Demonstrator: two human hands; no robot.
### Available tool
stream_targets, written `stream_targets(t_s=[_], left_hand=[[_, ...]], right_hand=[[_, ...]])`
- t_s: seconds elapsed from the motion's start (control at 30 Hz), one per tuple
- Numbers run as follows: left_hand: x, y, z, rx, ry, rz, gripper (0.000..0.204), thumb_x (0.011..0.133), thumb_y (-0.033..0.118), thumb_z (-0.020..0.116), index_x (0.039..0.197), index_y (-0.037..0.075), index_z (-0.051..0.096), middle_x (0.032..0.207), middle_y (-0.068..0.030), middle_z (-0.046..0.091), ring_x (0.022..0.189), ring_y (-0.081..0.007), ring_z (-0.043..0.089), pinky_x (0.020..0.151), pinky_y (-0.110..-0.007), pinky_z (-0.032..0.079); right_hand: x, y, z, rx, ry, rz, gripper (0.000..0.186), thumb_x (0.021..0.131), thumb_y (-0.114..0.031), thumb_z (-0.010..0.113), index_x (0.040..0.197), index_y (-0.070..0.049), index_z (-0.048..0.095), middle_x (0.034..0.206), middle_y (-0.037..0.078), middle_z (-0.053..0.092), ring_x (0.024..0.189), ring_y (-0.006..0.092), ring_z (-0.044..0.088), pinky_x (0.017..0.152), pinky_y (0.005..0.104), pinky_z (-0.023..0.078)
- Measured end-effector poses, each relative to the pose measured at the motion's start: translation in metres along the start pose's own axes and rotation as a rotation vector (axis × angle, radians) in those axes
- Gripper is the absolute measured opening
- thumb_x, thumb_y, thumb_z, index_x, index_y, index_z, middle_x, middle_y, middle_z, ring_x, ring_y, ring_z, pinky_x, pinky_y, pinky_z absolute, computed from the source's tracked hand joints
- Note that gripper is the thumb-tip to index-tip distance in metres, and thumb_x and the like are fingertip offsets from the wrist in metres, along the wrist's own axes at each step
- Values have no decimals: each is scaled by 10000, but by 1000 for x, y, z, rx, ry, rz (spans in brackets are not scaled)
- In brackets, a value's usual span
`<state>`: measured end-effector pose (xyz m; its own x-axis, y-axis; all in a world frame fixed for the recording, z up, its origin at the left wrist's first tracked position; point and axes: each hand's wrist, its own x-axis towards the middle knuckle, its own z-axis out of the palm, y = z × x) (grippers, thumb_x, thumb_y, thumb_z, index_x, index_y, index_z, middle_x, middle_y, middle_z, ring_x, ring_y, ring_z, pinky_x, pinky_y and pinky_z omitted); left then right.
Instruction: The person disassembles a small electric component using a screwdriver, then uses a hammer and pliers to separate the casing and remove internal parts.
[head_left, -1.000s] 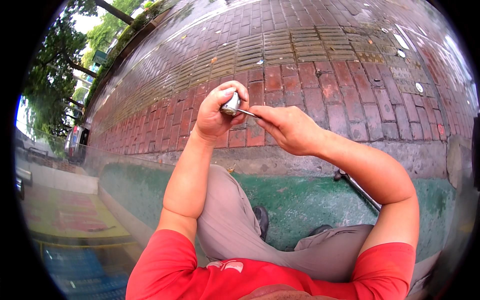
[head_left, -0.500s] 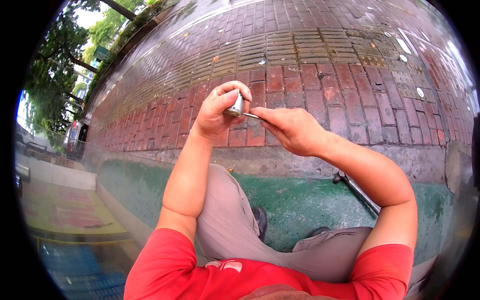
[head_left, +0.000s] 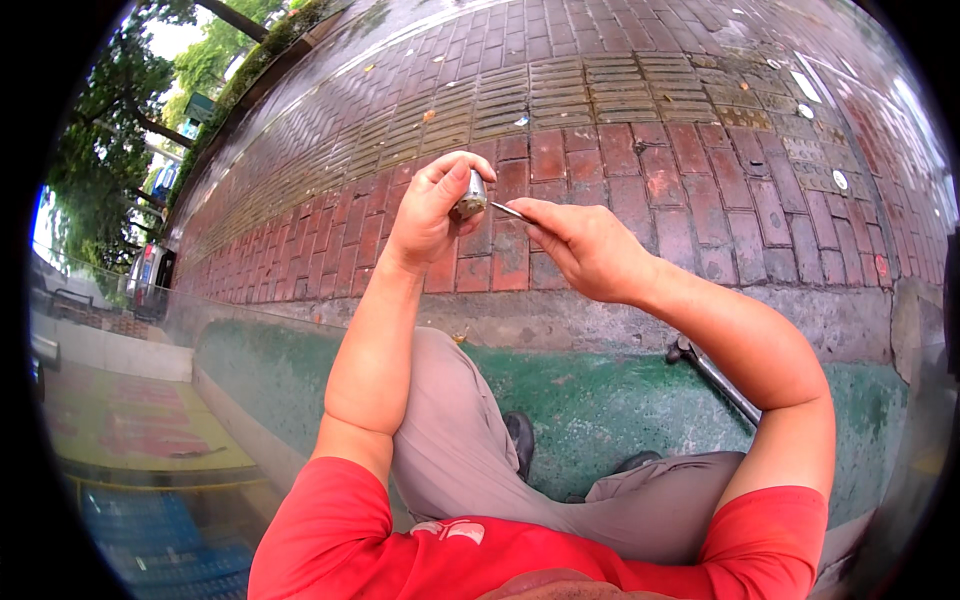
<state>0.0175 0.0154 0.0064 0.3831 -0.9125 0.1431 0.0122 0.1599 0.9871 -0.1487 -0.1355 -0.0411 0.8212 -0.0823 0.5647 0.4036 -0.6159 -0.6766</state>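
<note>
My left hand [head_left: 420,222] is closed around a short silver metal cylinder [head_left: 469,199], with the thumb along its side. The cylinder's lower end faces me and shows a darker, brownish surface whose details are too small to make out. In a pinch, my right hand [head_left: 592,252] holds a thin, pointed metal tool [head_left: 510,210]. Its tip points left at the cylinder, a small gap away from it. The rest of the tool is hidden inside my fingers. Both hands are raised above the red brick paving, in front of my knees.
A metal tool with a long shaft and a dark head [head_left: 716,378] lies on the green ledge [head_left: 590,400], partly behind my right forearm. Wet brick paving [head_left: 640,190] stretches ahead, with a ribbed yellowish strip [head_left: 560,90]. Trees and a parked vehicle [head_left: 152,272] stand far left.
The pointed tool's tip has drawn back from the cylinder, leaving a gap. My left hand has shifted slightly up and left, turning the cylinder so its end shows more.
</note>
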Motion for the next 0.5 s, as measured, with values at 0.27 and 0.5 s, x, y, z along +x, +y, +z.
stream_targets(t_s=[0.27,0.5], left_hand=[[0,-2,3,-25,27,-32,376,1009,405,516,1007,38,599,641,20,491,507,-70,425,461,-220,326],[2,-4,3,-38,4,-23,380,1026,378,466,1056,9,551,678,-36,493,502,-110,419,463,-246,327]], right_hand=[[0,1,-2,43,-2,24,270,964,-163,530,1210,-58,571,991,212,670,910,415,638,754,476,528],[0,1,-1,49,-1,37,268,965,-163,528,1206,-56,576,984,214,669,910,421,633,750,478,523]])
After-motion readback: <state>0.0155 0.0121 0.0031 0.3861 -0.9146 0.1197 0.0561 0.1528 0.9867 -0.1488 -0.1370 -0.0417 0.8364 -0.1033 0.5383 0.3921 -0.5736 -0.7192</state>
